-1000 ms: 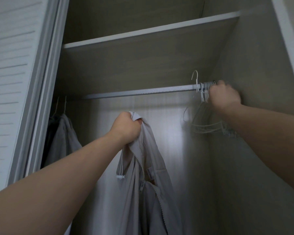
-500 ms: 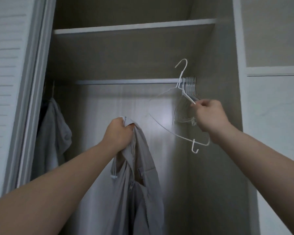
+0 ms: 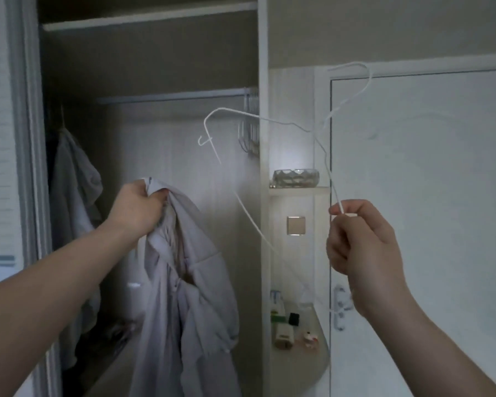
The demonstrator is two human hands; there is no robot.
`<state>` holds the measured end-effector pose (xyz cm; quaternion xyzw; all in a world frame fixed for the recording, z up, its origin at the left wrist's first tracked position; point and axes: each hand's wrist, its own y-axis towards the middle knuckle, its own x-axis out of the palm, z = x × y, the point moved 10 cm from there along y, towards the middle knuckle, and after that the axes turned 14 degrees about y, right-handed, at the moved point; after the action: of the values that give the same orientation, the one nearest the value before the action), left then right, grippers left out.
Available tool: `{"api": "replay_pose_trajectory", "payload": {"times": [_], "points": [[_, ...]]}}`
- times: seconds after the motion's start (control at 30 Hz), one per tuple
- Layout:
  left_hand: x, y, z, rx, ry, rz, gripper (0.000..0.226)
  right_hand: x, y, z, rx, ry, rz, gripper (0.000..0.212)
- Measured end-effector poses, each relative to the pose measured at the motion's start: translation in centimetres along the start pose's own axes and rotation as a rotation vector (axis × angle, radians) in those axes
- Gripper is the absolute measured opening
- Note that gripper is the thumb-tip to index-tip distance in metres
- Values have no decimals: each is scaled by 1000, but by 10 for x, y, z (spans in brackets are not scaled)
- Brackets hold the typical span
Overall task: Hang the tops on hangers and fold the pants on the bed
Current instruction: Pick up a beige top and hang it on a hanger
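left hand (image 3: pixel 136 209) grips pale grey top (image 3: pixel 184 282), hanging limp | right hand (image 3: pixel 361 239) pinches thin white wire hanger (image 3: pixel 269 118)

One head-worn wide-angle view, forward and close, onto the open wardrobe (image 3: pixel 155 67) and adjacent white door (image 3: pixel 441 196).

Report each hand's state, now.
Left hand: closed, gripping the grey top.
Right hand: closed, pinching the wire hanger.
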<state>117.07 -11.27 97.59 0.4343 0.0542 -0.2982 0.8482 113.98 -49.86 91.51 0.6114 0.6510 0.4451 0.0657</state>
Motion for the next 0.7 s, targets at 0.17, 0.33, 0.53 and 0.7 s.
{"api": "replay_pose_trajectory", "payload": {"times": [0.17,0.33,0.53,0.7], "points": [[14,-76,8,-65,75,-48,15,-41,-37,13,232,-22,-58,5],[23,-136,20,-110,224,-151,27,-88,-75,14,413,-173,-74,23],[35,-200,36,-45,346,-401,16,-135,-174,-40,386,-207,-221,35],[36,-251,48,43,446,-527,23,-135,-239,-59,353,-326,-265,19]]}}
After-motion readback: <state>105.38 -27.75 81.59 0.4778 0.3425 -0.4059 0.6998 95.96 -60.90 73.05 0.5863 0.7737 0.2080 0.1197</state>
